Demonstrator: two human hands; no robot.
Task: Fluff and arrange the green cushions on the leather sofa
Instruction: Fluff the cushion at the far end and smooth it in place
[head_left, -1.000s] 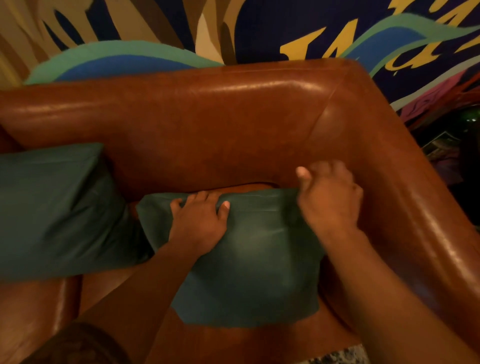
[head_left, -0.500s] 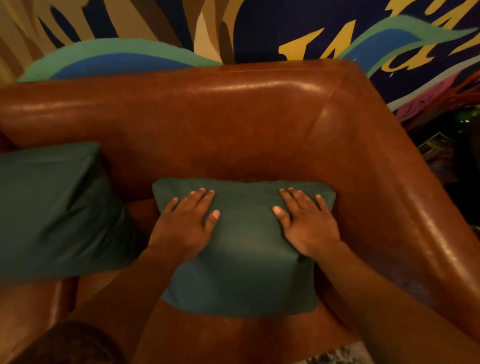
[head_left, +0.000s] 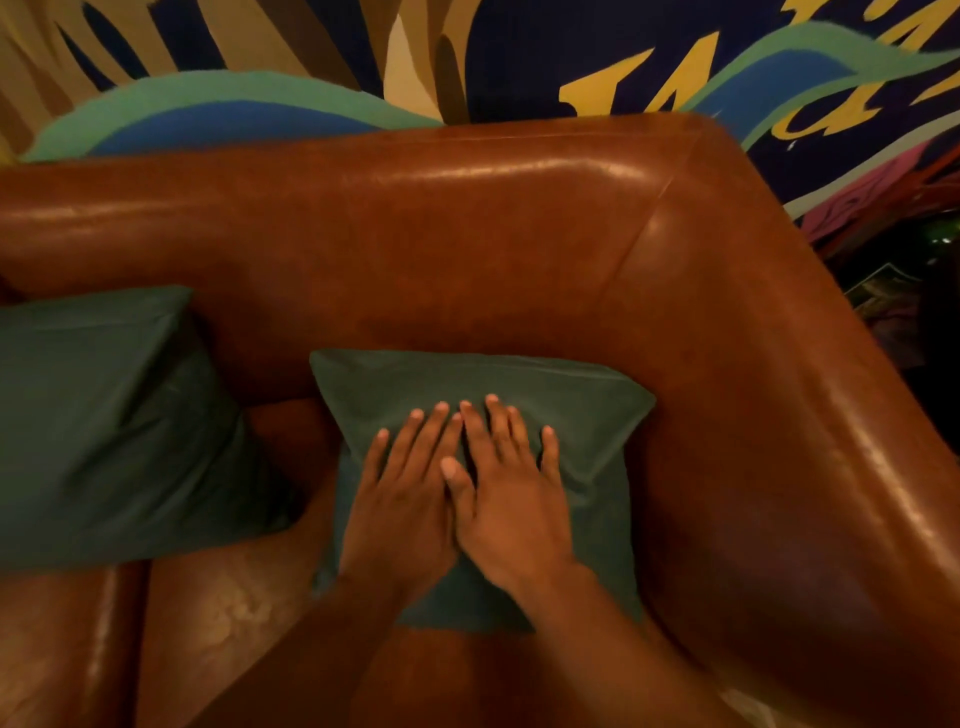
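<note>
**Hands meet at cushion's centre**

Having slid inward from the cushion's sides, the left hand (head_left: 402, 514) and right hand (head_left: 511, 512) press flat, fingers straight, on the green cushion (head_left: 582, 410) in the leather sofa's (head_left: 467, 234) right back corner; a second cushion (head_left: 104, 415) leans at the left edge.

Dim, warm feed with glare on the leather and soft edges.

I get a low amber light that seems to fall from above: bright streaks run along the top of the sofa backrest (head_left: 467, 171) and down its arm at the right of the frame. The green cushions (head_left: 104, 415) read dark and muddy, with deep shadow between them. The mural (head_left: 597, 57) at upper right smears, straight lines bow toward the corners, and the forearms at the bottom blur.
</note>
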